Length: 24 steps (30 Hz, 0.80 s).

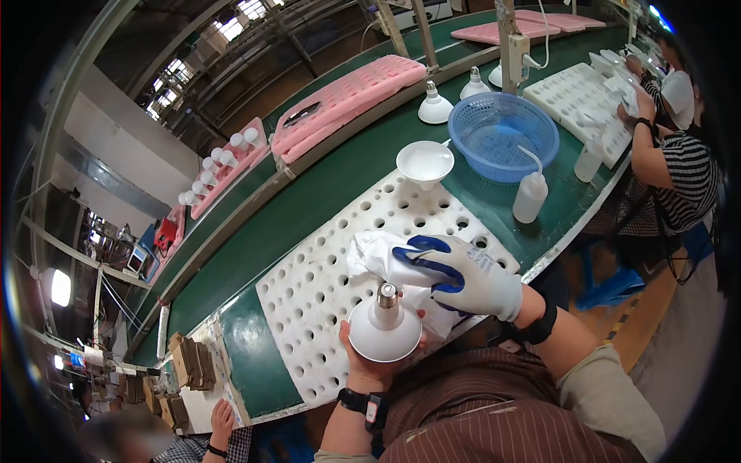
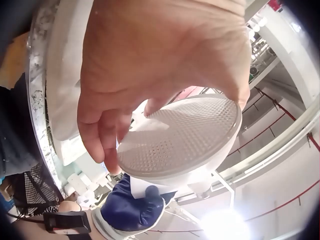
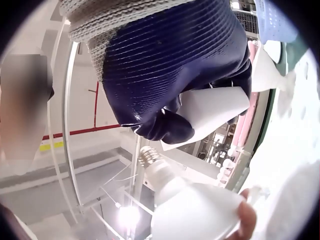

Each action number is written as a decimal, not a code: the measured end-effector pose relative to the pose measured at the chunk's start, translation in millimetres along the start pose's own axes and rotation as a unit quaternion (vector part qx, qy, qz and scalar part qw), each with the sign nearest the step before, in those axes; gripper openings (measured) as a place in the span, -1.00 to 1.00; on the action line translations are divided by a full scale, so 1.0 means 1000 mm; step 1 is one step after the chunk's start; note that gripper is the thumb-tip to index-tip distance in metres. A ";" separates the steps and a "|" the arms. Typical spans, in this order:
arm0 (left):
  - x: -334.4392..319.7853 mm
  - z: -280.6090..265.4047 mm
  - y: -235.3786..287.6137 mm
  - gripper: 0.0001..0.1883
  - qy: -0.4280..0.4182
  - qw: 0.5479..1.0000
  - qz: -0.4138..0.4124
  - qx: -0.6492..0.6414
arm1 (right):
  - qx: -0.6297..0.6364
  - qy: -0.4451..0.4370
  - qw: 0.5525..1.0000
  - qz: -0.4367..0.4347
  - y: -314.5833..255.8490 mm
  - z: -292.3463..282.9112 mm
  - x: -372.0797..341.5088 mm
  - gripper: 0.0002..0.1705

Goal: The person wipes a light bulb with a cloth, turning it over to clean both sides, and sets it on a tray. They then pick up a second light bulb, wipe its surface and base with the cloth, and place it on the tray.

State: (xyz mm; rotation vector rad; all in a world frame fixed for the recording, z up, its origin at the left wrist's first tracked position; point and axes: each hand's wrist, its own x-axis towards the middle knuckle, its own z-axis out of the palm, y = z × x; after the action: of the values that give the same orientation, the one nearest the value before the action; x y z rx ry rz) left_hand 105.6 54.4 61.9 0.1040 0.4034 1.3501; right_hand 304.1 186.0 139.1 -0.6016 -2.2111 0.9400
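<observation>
In the head view my bare left hand [image 1: 364,369] grips a white reflector light bulb [image 1: 384,338] by its wide face, the metal screw base pointing up. The left wrist view shows the bulb's dimpled round lens [image 2: 182,135], with thumb and fingers spread round the rim. My right hand [image 1: 477,279] wears a white glove with blue coating and pinches a crumpled white cloth [image 1: 378,256] just above the bulb. In the right wrist view a fold of that cloth [image 3: 212,114] sits between the blue fingers, close over the screw base.
Beneath the hands lies a white foam tray [image 1: 302,274] with rows of holes; another bulb [image 1: 424,163] stands at its far edge. Beyond are a blue basket [image 1: 502,171], a squeeze bottle [image 1: 529,199] and pink foam trays [image 1: 351,100]. People work at right and lower left.
</observation>
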 end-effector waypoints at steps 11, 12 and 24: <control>0.004 -0.009 0.000 0.10 -0.077 0.996 -0.017 -0.052 | -0.065 -0.005 0.998 0.013 0.002 0.021 -0.008 -0.24; 0.006 -0.008 0.001 0.10 -0.101 0.995 -0.005 -0.027 | -0.044 -0.002 0.999 0.029 -0.004 0.017 -0.007 -0.24; -0.002 -0.004 0.016 0.04 -0.034 0.996 0.010 -0.081 | -0.301 -0.074 0.951 -0.021 0.010 -0.012 0.009 -0.36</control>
State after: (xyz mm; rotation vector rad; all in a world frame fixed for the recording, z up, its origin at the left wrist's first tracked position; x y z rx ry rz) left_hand 88.7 55.9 63.3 0.0197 0.2352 1.3895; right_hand 308.2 203.7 141.6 -0.7661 -2.6446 0.2733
